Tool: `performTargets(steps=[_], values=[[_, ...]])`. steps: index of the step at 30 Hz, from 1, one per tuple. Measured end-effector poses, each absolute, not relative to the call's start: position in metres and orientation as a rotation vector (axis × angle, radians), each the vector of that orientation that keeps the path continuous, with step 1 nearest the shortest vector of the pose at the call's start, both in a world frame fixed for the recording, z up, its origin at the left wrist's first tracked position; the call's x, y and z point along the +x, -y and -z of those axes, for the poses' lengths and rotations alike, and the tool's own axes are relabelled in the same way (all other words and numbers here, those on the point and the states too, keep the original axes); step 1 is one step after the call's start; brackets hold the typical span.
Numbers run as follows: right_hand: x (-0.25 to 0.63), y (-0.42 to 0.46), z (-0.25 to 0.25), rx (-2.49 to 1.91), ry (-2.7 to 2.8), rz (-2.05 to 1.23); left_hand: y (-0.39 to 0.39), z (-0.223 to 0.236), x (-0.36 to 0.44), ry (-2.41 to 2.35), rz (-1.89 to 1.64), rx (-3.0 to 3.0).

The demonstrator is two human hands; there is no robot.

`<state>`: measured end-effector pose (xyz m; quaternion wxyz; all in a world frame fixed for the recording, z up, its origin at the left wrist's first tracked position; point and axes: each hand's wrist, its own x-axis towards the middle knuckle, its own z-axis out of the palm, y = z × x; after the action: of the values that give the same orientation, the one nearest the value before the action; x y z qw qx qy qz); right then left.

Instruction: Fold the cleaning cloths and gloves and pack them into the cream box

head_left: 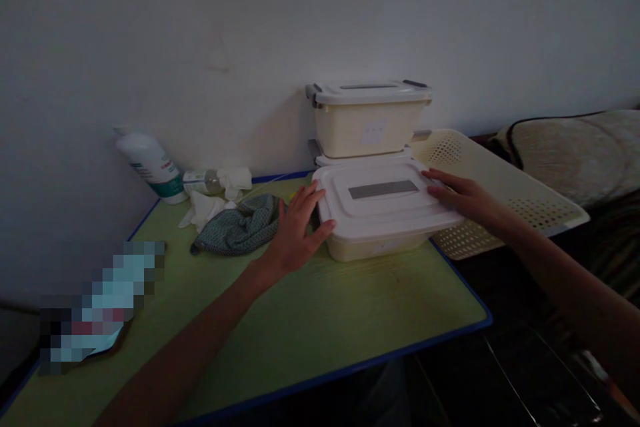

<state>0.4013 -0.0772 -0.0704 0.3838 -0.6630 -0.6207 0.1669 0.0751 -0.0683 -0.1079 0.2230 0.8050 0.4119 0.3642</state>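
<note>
A cream storage box (395, 250) with a white lid (390, 208) stands on the green table. The lid has a grey strip on top and covers the box; whether it is latched, I cannot tell. My left hand (299, 230) is at the lid's left edge, fingers spread and thumb near the front left corner. On the other side, my right hand (463, 197) lies with outstretched fingers over the lid's right edge. Behind stands a second lidded storage box (345, 130) with grey clips, stacked on another white lid.
A grey-green cloth (240, 225) and crumpled tissue (204, 209) lie left of the box. Farther left are a white pump bottle (153, 167), a small lying bottle (200, 181) and a blurred-out phone-like object (110, 300). A perforated cream basket (520, 180) is at right. The table (320, 333) has a blue edge.
</note>
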Motion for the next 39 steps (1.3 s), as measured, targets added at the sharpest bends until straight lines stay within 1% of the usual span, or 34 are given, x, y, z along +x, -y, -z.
performTargets(steps=[5,12,15,19,22,25,29,34,39], values=[[0.403,0.076,0.078,-1.713,1.512,-0.435,0.067,0.11,0.075,-1.141,-1.007,2.207],[0.4,0.079,0.072,-1.753,1.519,-0.423,0.066,0.112,0.076,-1.126,-1.064,2.125],[0.398,0.083,0.072,-1.751,1.519,-0.39,0.066,0.117,0.08,-1.087,-1.134,1.947],[0.397,0.084,0.076,-1.821,1.348,-0.417,0.068,0.125,0.089,-1.142,-1.272,1.567],[0.4,0.081,0.081,-1.84,1.284,-0.418,0.073,0.125,0.094,-1.073,-1.278,1.412],[0.401,0.079,0.08,-1.887,1.292,-0.346,0.078,0.122,0.096,-0.919,-1.261,1.428],[0.395,0.081,0.074,-1.929,1.304,-0.281,0.08,0.122,0.097,-0.995,-1.362,1.493],[0.386,0.085,0.07,-1.871,1.299,-0.309,0.079,0.125,0.097,-0.971,-1.364,1.474],[0.388,0.085,0.072,-1.838,1.319,-0.296,0.08,0.119,0.098,-0.89,-1.39,1.334]])
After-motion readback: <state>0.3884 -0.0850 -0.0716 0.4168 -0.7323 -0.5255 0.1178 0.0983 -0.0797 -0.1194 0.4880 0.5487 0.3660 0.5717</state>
